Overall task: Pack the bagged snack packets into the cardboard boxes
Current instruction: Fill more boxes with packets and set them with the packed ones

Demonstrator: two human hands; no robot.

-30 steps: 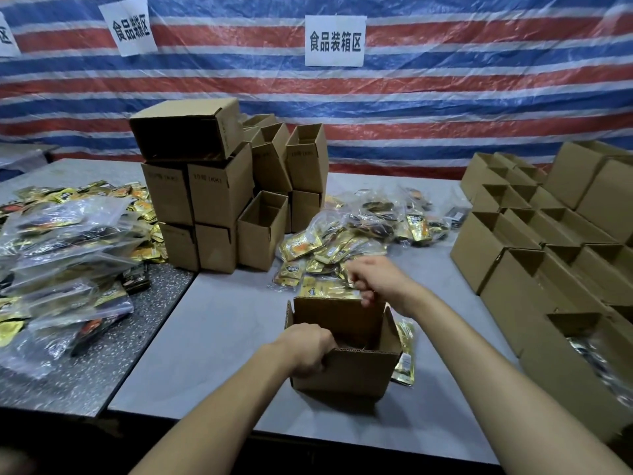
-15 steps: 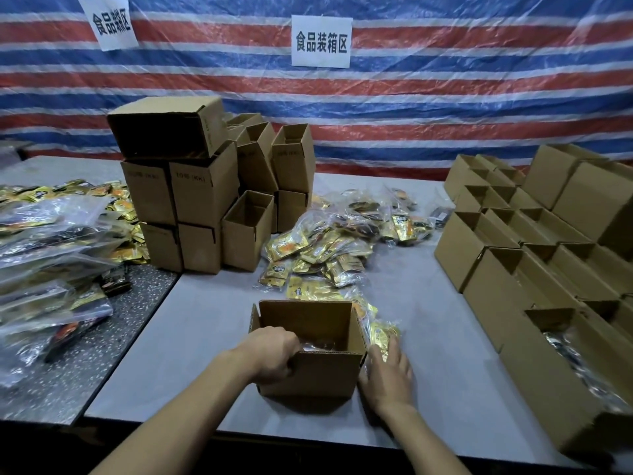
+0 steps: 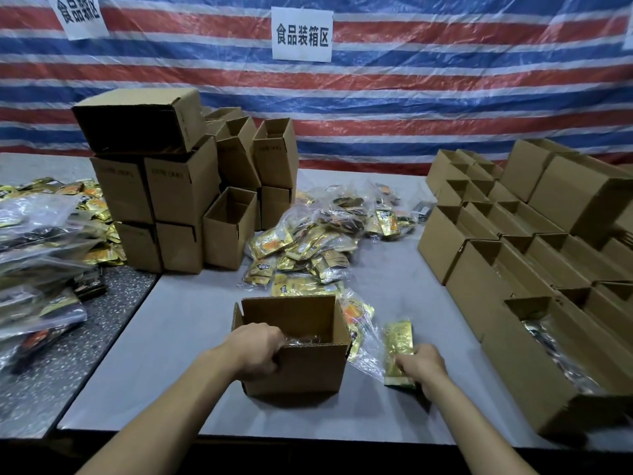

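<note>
An open cardboard box [image 3: 301,368] stands on the grey table in front of me, with clear plastic showing inside. My left hand [image 3: 257,349] grips its near left rim. Just right of the box, my right hand [image 3: 419,370] holds a bagged packet of gold snacks [image 3: 399,347] low over the table. A heap of bagged snack packets [image 3: 318,241] lies beyond the box.
Stacked empty boxes [image 3: 178,200] stand at the back left. Rows of open boxes [image 3: 513,262] fill the right side; the nearest one [image 3: 534,368] holds packets. More bagged packets [image 3: 41,255] pile up on the speckled table at left. A striped tarp hangs behind.
My right hand came back from the far rim of the box, dropped to the table on its right side, and now holds a gold packet. The left hand kept its grip.
</note>
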